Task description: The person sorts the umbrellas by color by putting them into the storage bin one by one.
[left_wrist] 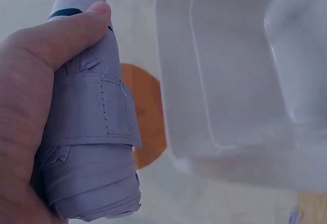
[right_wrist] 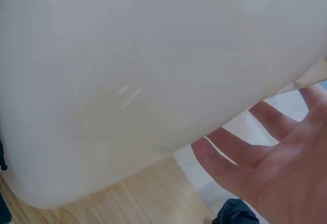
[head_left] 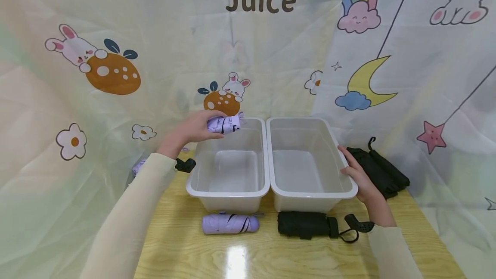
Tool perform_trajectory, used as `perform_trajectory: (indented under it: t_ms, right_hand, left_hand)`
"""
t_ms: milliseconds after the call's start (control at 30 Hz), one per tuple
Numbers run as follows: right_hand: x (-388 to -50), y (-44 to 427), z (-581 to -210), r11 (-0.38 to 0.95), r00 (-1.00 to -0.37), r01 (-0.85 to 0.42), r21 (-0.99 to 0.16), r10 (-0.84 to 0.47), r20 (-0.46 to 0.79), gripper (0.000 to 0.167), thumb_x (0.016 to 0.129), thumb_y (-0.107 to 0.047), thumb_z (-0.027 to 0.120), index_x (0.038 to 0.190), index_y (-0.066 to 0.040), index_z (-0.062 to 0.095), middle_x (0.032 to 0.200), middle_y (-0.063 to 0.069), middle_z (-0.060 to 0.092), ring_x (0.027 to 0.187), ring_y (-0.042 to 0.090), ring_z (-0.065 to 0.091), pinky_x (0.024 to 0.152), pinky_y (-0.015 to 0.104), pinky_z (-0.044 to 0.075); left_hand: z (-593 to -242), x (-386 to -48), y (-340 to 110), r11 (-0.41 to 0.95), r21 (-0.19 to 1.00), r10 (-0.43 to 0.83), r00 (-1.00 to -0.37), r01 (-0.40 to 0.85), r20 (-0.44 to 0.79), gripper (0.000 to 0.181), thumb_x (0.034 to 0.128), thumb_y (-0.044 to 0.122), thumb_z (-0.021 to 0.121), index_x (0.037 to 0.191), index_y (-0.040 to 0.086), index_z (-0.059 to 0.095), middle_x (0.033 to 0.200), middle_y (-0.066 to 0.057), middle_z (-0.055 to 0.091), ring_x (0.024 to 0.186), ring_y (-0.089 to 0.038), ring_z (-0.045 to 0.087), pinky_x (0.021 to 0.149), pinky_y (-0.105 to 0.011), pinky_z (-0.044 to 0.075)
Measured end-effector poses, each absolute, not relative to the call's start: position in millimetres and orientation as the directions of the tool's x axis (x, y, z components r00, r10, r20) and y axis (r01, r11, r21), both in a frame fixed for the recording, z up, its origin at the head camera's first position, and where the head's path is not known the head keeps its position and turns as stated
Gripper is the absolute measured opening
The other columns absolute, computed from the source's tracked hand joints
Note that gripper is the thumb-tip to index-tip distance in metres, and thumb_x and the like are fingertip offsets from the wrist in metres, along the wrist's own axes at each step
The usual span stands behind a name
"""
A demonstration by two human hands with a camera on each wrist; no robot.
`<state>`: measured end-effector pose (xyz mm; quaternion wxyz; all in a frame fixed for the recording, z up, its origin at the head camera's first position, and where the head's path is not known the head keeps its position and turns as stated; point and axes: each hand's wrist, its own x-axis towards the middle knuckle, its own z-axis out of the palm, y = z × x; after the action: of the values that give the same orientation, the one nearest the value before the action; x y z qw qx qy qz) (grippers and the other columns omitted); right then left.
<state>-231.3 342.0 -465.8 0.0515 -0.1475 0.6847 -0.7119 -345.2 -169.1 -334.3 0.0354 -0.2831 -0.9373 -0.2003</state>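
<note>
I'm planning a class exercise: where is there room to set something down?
The table is bare in front of the lying purple umbrella and black umbrella, with a narrow gap between them. The left bin and right bin show bare floors. Crowded: right of that bin, with the right hand and black bundle.

A person wears plain, pale cream long sleeves: the left sleeve point(head_left: 128, 214) fills the lower left of the head view, the right sleeve point(head_left: 392, 251) the lower right. At each cuff sits a small, rounded black wrist device, the left one point(head_left: 187, 165) near centre, the right one point(head_left: 360, 224) lower right. The left hand point(head_left: 195, 127) and right hand point(head_left: 362, 180) are bare.
</note>
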Motion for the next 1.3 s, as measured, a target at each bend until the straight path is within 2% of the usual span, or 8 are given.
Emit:
perform_trajectory:
  t_ms: [233, 400, 500, 667, 933, 1133, 1300]
  right_hand:
    - [-232, 343, -467, -0.061, -0.953, -0.121, -0.991, -0.272, 0.133, 0.068, 0.101, -0.001, 0.04, 0.157, -0.021, 0.008, 0.143, 0.006, 0.024, 0.109, 0.021, 0.046, 0.078, 0.04, 0.054]
    - [-231, 341, -468, -0.054, -0.958, -0.108, -0.993, -0.26, 0.118, 0.069, 0.1, -0.002, 0.041, 0.158, -0.022, 0.009, 0.144, 0.004, 0.023, 0.111, 0.021, 0.046, 0.079, 0.04, 0.054]
    - [-231, 340, -468, -0.045, -0.959, -0.102, -0.994, -0.26, 0.111, 0.069, 0.101, -0.002, 0.041, 0.158, -0.023, 0.008, 0.145, 0.004, 0.023, 0.111, 0.022, 0.046, 0.079, 0.04, 0.054]
    - [-231, 340, -466, -0.043, -0.961, -0.111, -0.993, -0.25, 0.118, 0.068, 0.101, -0.002, 0.04, 0.158, -0.023, 0.009, 0.145, 0.004, 0.022, 0.111, 0.022, 0.045, 0.078, 0.04, 0.054]
    - [-231, 340, -464, -0.047, -0.961, -0.105, -0.993, -0.253, 0.114, 0.068, 0.102, -0.003, 0.04, 0.158, -0.023, 0.006, 0.147, 0.007, 0.019, 0.111, 0.021, 0.047, 0.078, 0.04, 0.054]
    - [-231, 340, -465, -0.047, -0.96, -0.12, -0.992, -0.251, 0.128, 0.068, 0.102, -0.003, 0.039, 0.158, -0.022, 0.005, 0.15, 0.01, 0.016, 0.112, 0.023, 0.045, 0.08, 0.041, 0.053]
    - [-231, 340, -465, -0.053, -0.959, -0.109, -0.993, -0.258, 0.119, 0.07, 0.101, -0.001, 0.039, 0.158, -0.022, 0.004, 0.15, 0.009, 0.016, 0.112, 0.024, 0.046, 0.079, 0.043, 0.054]
  left_hand:
    - [-349, -355, -149, 0.723, 0.421, 0.54, -0.828, 0.547, 0.15, 0.062, 0.0755, 0.037, 0.084, 0.131, 0.025, 0.059, 0.119, 0.001, 0.058, 0.097, -0.02, 0.054, 0.081, -0.035, 0.048]
    - [-363, -361, -137, 0.725, 0.426, 0.542, -0.83, 0.541, 0.132, 0.065, 0.0731, 0.04, 0.085, 0.131, 0.028, 0.059, 0.118, 0.001, 0.058, 0.097, -0.02, 0.053, 0.08, -0.034, 0.048]
    - [-371, -365, -131, 0.732, 0.414, 0.544, -0.83, 0.541, 0.122, 0.065, 0.0726, 0.041, 0.085, 0.131, 0.03, 0.059, 0.118, 0.003, 0.058, 0.097, -0.018, 0.053, 0.08, -0.032, 0.048]
    - [-383, -373, -123, 0.725, 0.365, 0.573, -0.805, 0.584, 0.151, 0.063, 0.0717, 0.038, 0.087, 0.129, 0.026, 0.062, 0.119, 0.005, 0.061, 0.097, -0.018, 0.053, 0.083, -0.033, 0.045]
    - [-402, -388, -117, 0.726, 0.344, 0.594, -0.795, 0.596, 0.124, 0.062, 0.0712, 0.03, 0.088, 0.128, 0.023, 0.063, 0.119, 0.006, 0.062, 0.098, -0.016, 0.053, 0.086, -0.033, 0.043]
    - [-414, -395, -110, 0.747, 0.387, 0.555, -0.828, 0.54, 0.083, 0.065, 0.0686, 0.032, 0.089, 0.128, 0.025, 0.063, 0.114, 0.004, 0.062, 0.095, -0.018, 0.054, 0.084, -0.034, 0.045]
    - [-429, -398, -104, 0.771, 0.411, 0.527, -0.849, 0.486, 0.014, 0.062, 0.0716, 0.03, 0.087, 0.128, 0.028, 0.062, 0.113, 0.003, 0.06, 0.096, -0.019, 0.053, 0.085, -0.035, 0.046]
